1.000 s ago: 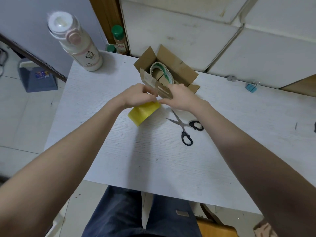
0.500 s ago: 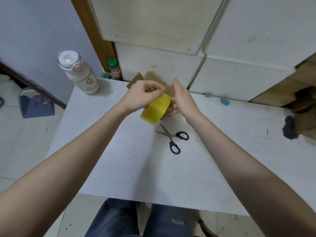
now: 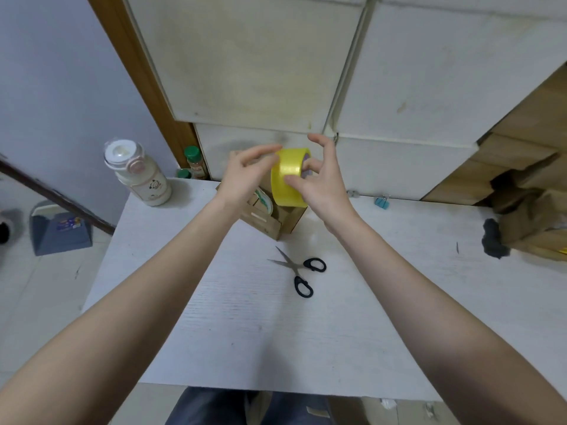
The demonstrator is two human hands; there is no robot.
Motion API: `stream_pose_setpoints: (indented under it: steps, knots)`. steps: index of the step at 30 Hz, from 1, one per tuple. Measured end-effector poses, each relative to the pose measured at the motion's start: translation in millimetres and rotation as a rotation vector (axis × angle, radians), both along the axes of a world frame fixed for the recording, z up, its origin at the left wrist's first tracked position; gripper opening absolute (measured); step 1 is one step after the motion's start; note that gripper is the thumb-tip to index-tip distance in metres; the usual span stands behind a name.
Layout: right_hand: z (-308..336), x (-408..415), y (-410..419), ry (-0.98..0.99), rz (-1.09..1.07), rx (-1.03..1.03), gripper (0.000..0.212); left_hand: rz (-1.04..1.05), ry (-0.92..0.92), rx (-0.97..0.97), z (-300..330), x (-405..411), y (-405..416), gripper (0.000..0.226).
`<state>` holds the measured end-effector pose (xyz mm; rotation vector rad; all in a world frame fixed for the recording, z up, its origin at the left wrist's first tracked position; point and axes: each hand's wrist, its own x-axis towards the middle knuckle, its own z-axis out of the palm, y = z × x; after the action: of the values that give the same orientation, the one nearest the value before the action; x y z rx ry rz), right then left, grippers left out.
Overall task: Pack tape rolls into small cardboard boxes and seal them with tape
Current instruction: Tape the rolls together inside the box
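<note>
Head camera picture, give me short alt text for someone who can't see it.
Two bare hands hold a yellow tape roll above an open cardboard box on a white table; the right hand grips it, the left hand touches its edge. Black scissors lie nearer the person.

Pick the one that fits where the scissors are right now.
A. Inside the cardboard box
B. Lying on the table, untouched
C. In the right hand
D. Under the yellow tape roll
B: the scissors lie flat on the table, nearer the person than the box, while both hands are up at the yellow tape roll.
</note>
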<state>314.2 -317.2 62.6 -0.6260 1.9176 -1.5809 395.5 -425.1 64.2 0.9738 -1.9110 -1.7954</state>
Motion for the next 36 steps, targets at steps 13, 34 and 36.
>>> stream_pose_setpoints:
  steps: [13,34,36]
  knots:
    - [6.3,2.7,1.1,0.347,0.012,0.029,0.069,0.131,0.007,-0.008,17.9,-16.0,0.4,0.016]
    - [1.5,-22.6,2.1,0.037,0.010,0.222,0.054,0.040,-0.017,-0.122,18.1,-20.7,8.5,0.008]
    - [0.5,-20.7,4.2,0.029,-0.003,0.175,0.050,0.042,-0.024,-0.134,18.7,-26.0,10.8,0.013]
